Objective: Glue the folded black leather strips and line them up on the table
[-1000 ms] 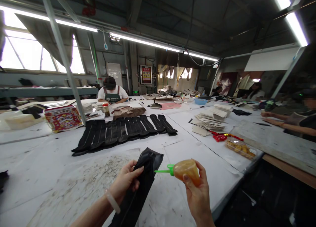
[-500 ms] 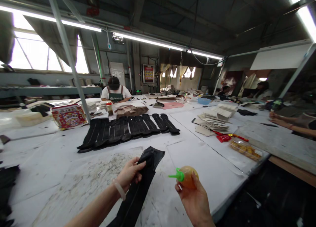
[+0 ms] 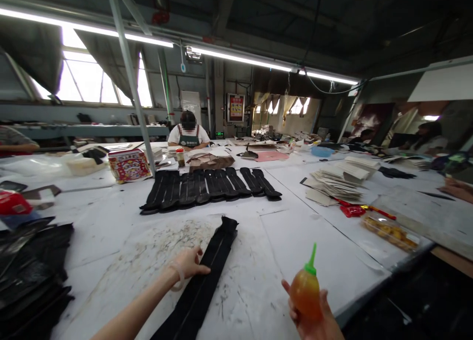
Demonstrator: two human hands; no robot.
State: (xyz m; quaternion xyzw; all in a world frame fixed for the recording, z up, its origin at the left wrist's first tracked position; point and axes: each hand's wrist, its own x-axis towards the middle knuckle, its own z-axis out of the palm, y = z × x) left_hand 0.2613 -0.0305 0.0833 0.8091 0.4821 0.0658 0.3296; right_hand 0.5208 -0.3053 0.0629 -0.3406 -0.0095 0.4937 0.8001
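Observation:
A long black strip (image 3: 205,280) lies flat on the stained white table (image 3: 295,231), running from near me toward a row of black strips (image 3: 210,188) further back. My left hand (image 3: 187,263) rests on the strip's left edge with fingers pressed down on it. My right hand (image 3: 314,315) holds an amber squeeze bottle (image 3: 306,291) with a green nozzle, upright, above the table's near right side.
A heap of black pieces (image 3: 31,271) sits at the left. Stacked pale cards (image 3: 338,184), red wrappers (image 3: 351,210) and a clear food pack (image 3: 389,231) lie right. A patterned box (image 3: 129,165) and a steel post (image 3: 133,84) stand behind. Other people work at the far and right sides.
The strip's raised far end has been laid down flat on the table. My right hand has turned the bottle from nozzle-sideways to upright and drawn it lower. The view swung left.

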